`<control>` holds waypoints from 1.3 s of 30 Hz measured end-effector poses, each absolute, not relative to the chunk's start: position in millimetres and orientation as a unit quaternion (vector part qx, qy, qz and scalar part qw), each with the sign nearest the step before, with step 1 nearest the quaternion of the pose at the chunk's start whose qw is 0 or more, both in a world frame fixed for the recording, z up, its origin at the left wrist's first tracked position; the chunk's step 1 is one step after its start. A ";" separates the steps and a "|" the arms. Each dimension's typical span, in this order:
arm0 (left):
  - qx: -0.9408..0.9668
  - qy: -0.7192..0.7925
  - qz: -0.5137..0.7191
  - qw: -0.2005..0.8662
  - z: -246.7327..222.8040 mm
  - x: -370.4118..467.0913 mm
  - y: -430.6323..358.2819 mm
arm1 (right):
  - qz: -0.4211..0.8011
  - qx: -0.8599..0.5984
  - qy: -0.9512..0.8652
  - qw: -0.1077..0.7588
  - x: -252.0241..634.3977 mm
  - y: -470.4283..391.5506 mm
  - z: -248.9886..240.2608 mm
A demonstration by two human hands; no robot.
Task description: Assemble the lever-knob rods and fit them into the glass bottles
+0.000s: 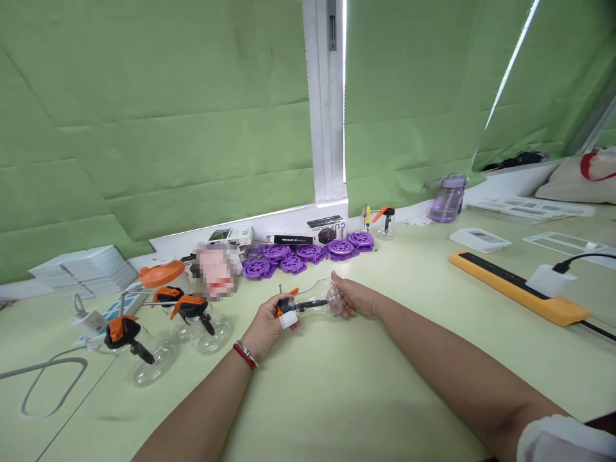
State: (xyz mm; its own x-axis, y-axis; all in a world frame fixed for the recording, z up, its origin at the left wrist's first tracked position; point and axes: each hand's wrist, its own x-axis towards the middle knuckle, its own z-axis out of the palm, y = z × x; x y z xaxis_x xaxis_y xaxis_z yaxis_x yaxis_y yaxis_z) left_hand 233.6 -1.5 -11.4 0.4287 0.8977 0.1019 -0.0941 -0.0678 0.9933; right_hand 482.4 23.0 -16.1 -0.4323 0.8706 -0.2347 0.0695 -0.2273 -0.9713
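Held on its side above the table is a clear bottle [312, 296] with a black and orange trigger top and a dark tube inside. My left hand [276, 321] is closed around the neck and top end, with a white wrap on one finger. My right hand [347, 295] grips the rounded base. Similar bottles stand at the left: one tilted clear bottle [156, 362] in front and another clear bottle [214, 330] behind it. An orange round piece [162, 273] shows beyond them.
Several purple slotted round parts [293, 256] lie along the back, near a cup holder box [332, 226]. One more trigger-top bottle [385, 230] stands behind. At right are an orange power strip [520, 289], a stack of white cards [479, 239] and a purple jug [447, 200].
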 end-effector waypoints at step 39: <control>0.584 0.333 0.440 0.596 -12.9 233.4 1.9 | 0.640 -0.419 -0.538 0.354 482.2 17.9 -8.6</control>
